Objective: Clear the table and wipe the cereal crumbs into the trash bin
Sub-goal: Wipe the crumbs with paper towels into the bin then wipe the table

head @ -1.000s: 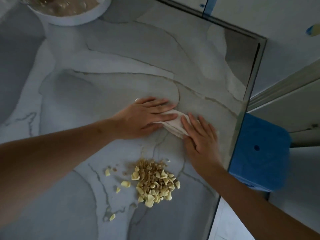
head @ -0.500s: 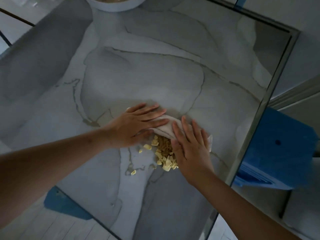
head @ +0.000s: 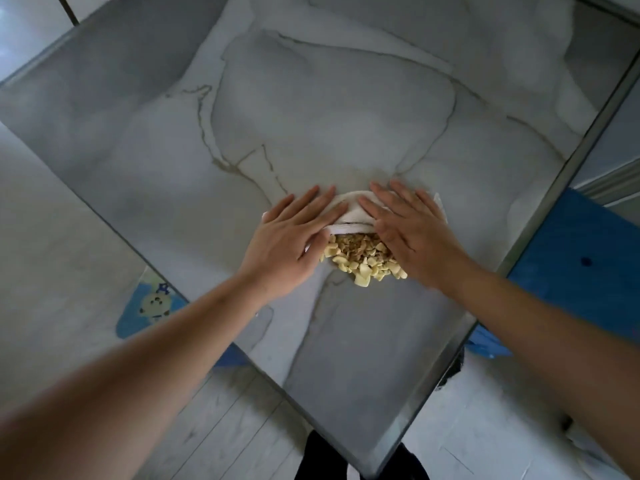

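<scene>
Two hands are pressing flat on a white cloth (head: 349,216) towards the near corner of the marble-patterned table (head: 311,98). The left hand (head: 294,244) is lying palm down over the cloth's left end, its fingers straight and slightly spread. The right hand (head: 412,233) is covering the right end in the same way, fingers straight and a little apart. Neither hand is curling round the cloth. The cereal crumbs (head: 363,259) are sitting in one heap on the table, touching the cloth's near edge and lying between the two palms. A blue object (head: 581,271) is standing just beside the table's right edge, lower than the tabletop; whether it is the trash bin cannot be told. A blue patterned item (head: 149,306) is showing on the floor (head: 41,254) at the table's left edge.
</scene>
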